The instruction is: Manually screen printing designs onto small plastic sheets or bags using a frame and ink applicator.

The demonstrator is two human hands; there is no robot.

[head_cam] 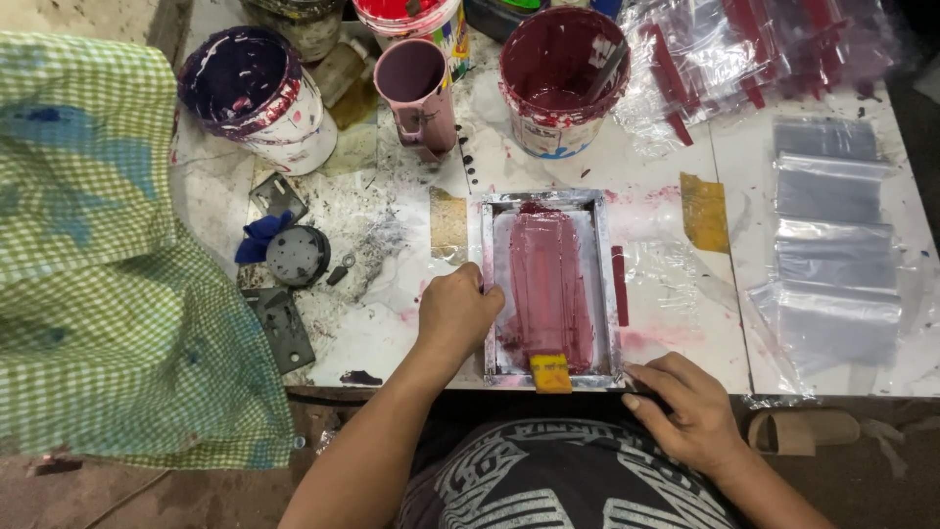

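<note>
Printing frame (548, 284) sits centre table, long axis 12–6 o'clock. Left hand (456, 312) curled, gripping its 9 o'clock rail. Right hand (685, 407) at the 5 o'clock corner, fingers together, pressing the edge. Yellow squeegee (550, 372) at 6 o'clock, between both hands, right slightly nearer.

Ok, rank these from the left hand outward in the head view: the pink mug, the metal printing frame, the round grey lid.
1. Metal printing frame: touching the left hand, on its right.
2. Round grey lid: off to its left.
3. Pink mug: far up the table.
</note>
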